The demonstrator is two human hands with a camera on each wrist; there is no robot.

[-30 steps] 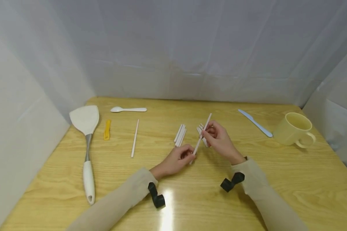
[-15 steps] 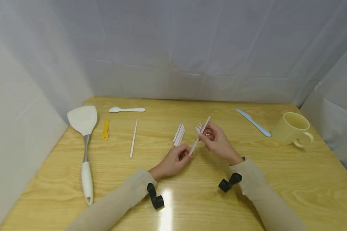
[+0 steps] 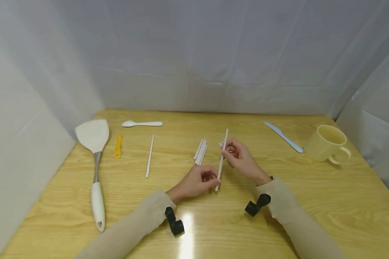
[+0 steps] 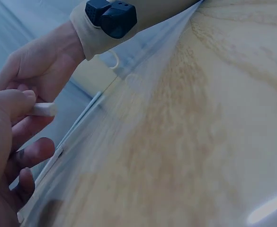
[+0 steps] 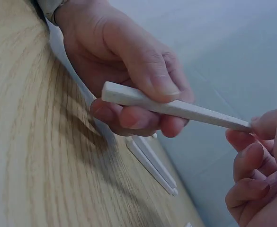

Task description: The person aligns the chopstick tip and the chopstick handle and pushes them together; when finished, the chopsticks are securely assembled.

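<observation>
We see a yellow wooden table walled in by white sheeting. Near its middle, both hands hold one white chopstick just above the wood. Its long axis runs almost straight away from the person, leaning slightly right at the far end; the thick, squared end points back toward the person and the thin end points at the back wall. The left hand pinches the thick end between thumb and curled fingers, which the right wrist view shows plainly. The right hand pinches the stick farther along, toward the thin end, its other fingers curled under.

Just left of the held stick lies a small bundle of white chopsticks, and a few more peek out behind the right hand. A single chopstick lies well to the left, then a yellow clip, a white spatula and a white spoon. To the right lie a pale blue knife and a cream mug.
</observation>
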